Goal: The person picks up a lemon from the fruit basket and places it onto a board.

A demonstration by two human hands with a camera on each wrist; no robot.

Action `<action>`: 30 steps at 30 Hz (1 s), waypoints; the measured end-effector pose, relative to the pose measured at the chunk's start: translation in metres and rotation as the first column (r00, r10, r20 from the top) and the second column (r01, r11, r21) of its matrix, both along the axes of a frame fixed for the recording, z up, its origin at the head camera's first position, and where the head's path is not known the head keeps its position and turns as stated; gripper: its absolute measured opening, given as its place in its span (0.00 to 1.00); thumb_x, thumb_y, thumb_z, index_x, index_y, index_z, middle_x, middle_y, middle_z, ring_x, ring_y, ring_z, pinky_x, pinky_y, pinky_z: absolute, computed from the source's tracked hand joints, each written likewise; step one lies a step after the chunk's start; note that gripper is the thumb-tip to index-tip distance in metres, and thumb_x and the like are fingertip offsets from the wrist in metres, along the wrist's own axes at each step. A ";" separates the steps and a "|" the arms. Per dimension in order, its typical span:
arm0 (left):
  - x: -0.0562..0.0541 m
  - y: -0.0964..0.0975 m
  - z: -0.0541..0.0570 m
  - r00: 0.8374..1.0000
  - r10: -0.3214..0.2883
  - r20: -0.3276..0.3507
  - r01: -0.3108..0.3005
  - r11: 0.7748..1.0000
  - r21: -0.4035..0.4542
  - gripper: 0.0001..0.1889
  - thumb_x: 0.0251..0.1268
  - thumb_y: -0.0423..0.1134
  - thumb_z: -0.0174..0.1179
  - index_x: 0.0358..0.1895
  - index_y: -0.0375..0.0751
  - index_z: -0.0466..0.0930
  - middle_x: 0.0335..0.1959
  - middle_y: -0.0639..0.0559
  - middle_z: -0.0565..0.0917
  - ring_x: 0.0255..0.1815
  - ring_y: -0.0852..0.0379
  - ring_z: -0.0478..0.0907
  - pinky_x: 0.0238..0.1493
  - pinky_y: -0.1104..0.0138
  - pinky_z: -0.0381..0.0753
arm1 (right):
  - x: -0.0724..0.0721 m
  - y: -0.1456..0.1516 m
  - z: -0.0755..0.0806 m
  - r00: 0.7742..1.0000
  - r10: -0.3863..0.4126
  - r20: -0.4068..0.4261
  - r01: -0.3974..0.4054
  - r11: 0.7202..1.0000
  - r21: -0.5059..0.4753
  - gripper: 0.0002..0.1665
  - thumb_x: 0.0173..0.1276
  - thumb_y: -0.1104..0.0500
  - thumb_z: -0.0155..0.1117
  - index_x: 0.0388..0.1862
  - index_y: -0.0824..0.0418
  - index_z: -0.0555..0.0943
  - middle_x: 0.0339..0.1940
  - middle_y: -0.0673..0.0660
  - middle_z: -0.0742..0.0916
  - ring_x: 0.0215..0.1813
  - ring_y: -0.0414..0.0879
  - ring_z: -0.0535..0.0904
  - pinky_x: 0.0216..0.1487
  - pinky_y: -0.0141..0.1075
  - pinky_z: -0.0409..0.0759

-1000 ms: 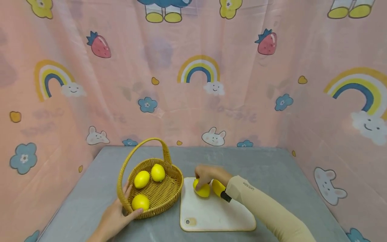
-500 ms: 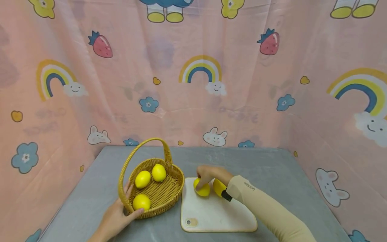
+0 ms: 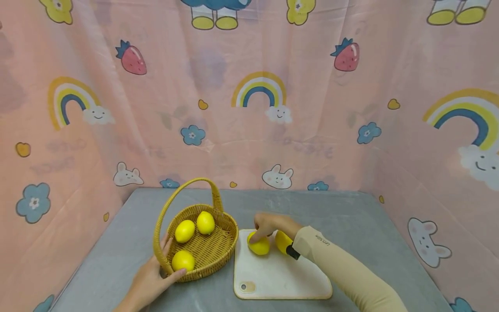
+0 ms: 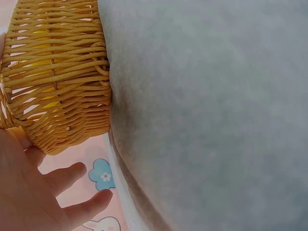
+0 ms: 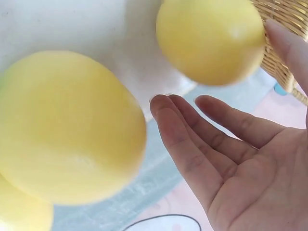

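In the head view my left hand (image 3: 150,277) holds the near-left side of a wicker basket (image 3: 218,260), thumb over the rim. The left wrist view shows some of its fingers against the basket's woven wall (image 4: 57,77) and others spread free. Inside the basket lie three lemons, one of them (image 3: 183,261) by my thumb. My right hand (image 3: 269,224) is over a lemon (image 3: 260,248) on a white cutting board (image 3: 280,277). In the right wrist view its fingers stand apart from that lemon (image 5: 209,41), the thumb close beside it. Another lemon (image 3: 282,242) lies partly under my wrist.
A small black object (image 3: 292,252) shows below my right wrist. The right wrist view has a further lemon (image 5: 21,207) at its lower left. Grey cloth (image 3: 351,234) covers the table, and a pink printed curtain (image 3: 163,86) encloses it.
The lemon under my right hand has shifted slightly left on the board, and the right fingers have loosened from around it. My left hand stays on the basket.
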State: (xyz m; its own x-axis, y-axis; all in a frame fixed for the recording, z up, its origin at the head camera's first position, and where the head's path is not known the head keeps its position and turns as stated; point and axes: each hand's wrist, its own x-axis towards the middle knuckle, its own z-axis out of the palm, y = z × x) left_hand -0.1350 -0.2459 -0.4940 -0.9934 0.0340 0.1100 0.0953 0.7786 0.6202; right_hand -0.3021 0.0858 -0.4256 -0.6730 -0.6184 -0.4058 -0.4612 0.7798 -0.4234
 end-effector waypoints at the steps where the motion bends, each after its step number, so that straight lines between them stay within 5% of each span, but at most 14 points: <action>1: 0.000 0.000 0.000 1.000 0.001 -0.001 -0.001 1.000 0.000 0.53 0.61 0.66 0.63 0.79 0.38 0.51 0.81 0.42 0.46 0.74 0.30 0.57 0.60 0.30 0.64 | -0.001 0.000 0.001 1.000 0.001 -0.001 -0.001 1.000 -0.008 0.30 0.64 0.50 0.73 0.11 0.56 0.67 0.09 0.46 0.60 0.14 0.39 0.55 0.18 0.30 0.56; 10: -0.002 -0.001 -0.003 0.999 -0.004 -0.041 0.003 1.000 -0.017 0.52 0.61 0.65 0.64 0.79 0.37 0.53 0.81 0.43 0.47 0.74 0.31 0.58 0.59 0.30 0.64 | -0.009 -0.008 0.015 0.998 0.023 -0.053 -0.025 0.999 -0.032 0.28 0.65 0.48 0.72 0.14 0.58 0.68 0.13 0.47 0.58 0.20 0.38 0.48 0.23 0.31 0.50; 14: 0.000 -0.002 -0.004 0.999 -0.003 -0.042 0.002 1.000 -0.015 0.52 0.60 0.65 0.64 0.79 0.37 0.53 0.81 0.43 0.48 0.74 0.31 0.58 0.60 0.30 0.65 | -0.009 -0.016 0.022 0.996 0.009 -0.088 -0.014 0.998 -0.062 0.22 0.64 0.49 0.73 0.23 0.64 0.78 0.20 0.48 0.71 0.23 0.38 0.58 0.26 0.31 0.59; 17: 0.000 -0.002 -0.004 0.999 0.002 -0.036 -0.002 1.000 -0.008 0.53 0.60 0.65 0.64 0.79 0.39 0.52 0.81 0.43 0.48 0.74 0.32 0.58 0.60 0.30 0.65 | -0.009 -0.023 0.027 0.994 0.009 -0.112 -0.021 0.994 -0.107 0.25 0.65 0.52 0.73 0.15 0.60 0.72 0.17 0.48 0.70 0.21 0.38 0.57 0.24 0.31 0.58; 21: -0.001 -0.003 -0.003 1.000 0.009 -0.025 -0.009 1.000 -0.006 0.53 0.60 0.66 0.64 0.80 0.40 0.52 0.82 0.44 0.47 0.74 0.31 0.58 0.59 0.30 0.65 | -0.010 -0.033 0.030 0.982 0.031 -0.186 -0.060 0.987 -0.150 0.33 0.66 0.56 0.72 0.10 0.55 0.60 0.12 0.47 0.57 0.19 0.39 0.47 0.22 0.32 0.49; 24: -0.001 -0.003 -0.003 1.000 0.011 -0.026 -0.011 1.000 -0.005 0.53 0.60 0.66 0.64 0.80 0.40 0.52 0.82 0.44 0.47 0.73 0.31 0.59 0.59 0.30 0.65 | -0.010 -0.040 0.032 0.963 0.022 -0.267 -0.066 0.985 -0.158 0.22 0.65 0.57 0.72 0.15 0.60 0.75 0.14 0.45 0.71 0.19 0.37 0.61 0.22 0.30 0.63; 27: -0.001 -0.003 -0.005 0.999 0.009 -0.038 -0.010 1.000 -0.009 0.52 0.60 0.66 0.64 0.79 0.40 0.53 0.81 0.44 0.48 0.73 0.31 0.60 0.59 0.30 0.66 | -0.008 -0.046 0.036 0.954 0.012 -0.301 -0.072 0.980 -0.187 0.09 0.65 0.59 0.72 0.31 0.65 0.85 0.28 0.53 0.84 0.31 0.44 0.78 0.35 0.36 0.80; 30: -0.001 -0.004 -0.008 0.999 0.011 -0.047 -0.012 1.000 -0.017 0.52 0.59 0.67 0.64 0.79 0.40 0.53 0.81 0.45 0.48 0.73 0.31 0.60 0.59 0.31 0.66 | -0.007 -0.055 0.037 0.941 0.043 -0.336 -0.116 0.973 -0.201 0.06 0.66 0.62 0.70 0.39 0.64 0.87 0.35 0.55 0.87 0.38 0.47 0.82 0.41 0.39 0.82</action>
